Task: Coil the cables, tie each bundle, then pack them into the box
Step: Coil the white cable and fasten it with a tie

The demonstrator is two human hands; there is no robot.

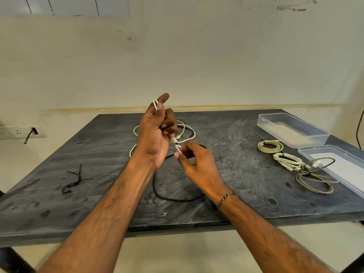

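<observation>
Left of the grip, black ties [75, 180] lay loose on the dark table [59, 203]. The left hand [155, 133] was raised, a white cable [185, 139] looped over its forefinger and clenched in its curled fingers. Just right and below, the right hand [197, 162] pinched the cable's plug end. Farther right lay two tied bundles [270, 147], a loose grey cable [315, 178], the clear box [291, 129] and its lid [338, 164].
</observation>
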